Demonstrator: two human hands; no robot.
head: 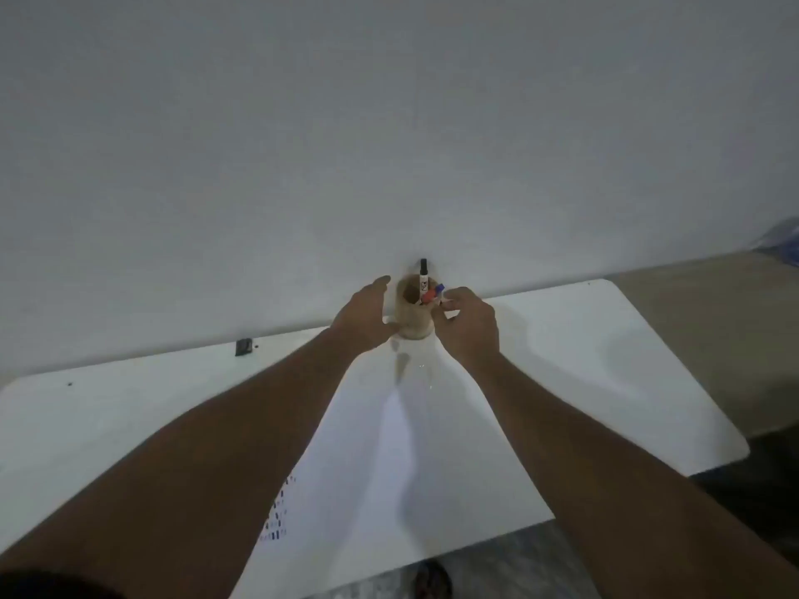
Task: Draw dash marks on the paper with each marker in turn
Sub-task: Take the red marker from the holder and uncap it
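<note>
A brown marker cup (415,326) stands at the back of the white table (605,339), against the wall. A black marker (423,276) stands upright in it, with a red marker (428,296) and a blue marker (439,289) leaning to the right. My left hand (363,313) wraps the cup's left side, thumb in front of it. My right hand (469,326) is at the cup's right rim, its fingertips pinched on the blue marker's body. White paper (389,469) lies between my forearms, with several dark dash marks (276,512) near its left edge.
A small black object (243,347) sits at the table's back edge on the left. A plain wall rises directly behind the cup. A foot (432,581) shows below the table's front edge, and something blue (784,239) lies on the floor at the far right.
</note>
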